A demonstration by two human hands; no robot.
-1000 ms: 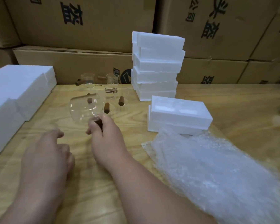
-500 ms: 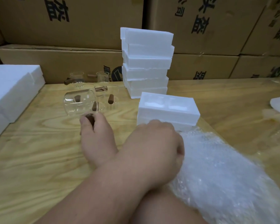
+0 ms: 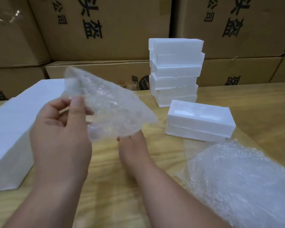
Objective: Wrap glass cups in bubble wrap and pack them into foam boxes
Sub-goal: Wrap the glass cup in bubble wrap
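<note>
My left hand (image 3: pixel 59 129) is raised and pinches one corner of a clear bubble wrap sheet (image 3: pixel 109 104) between thumb and fingers. The sheet hangs in front of my right hand (image 3: pixel 133 150), which sits lower above the table with its fingertips hidden behind the wrap. A glass cup (image 3: pixel 97 132) shows only dimly through the sheet's lower edge, where my right hand holds it. A closed white foam box (image 3: pixel 199 124) lies on the table to the right of both hands.
A stack of several foam boxes (image 3: pixel 176 71) stands behind the single box. A pile of bubble wrap (image 3: pixel 237 178) lies at the right front. Large foam blocks (image 3: pixel 11 129) fill the left side. Cardboard cartons (image 3: pixel 105 30) wall off the back of the wooden table (image 3: pixel 253 104).
My left hand reached across to the bubble wrap pile, took one sheet and lifted it over to the left, in front of the cup. My right hand stayed with the cup.
</note>
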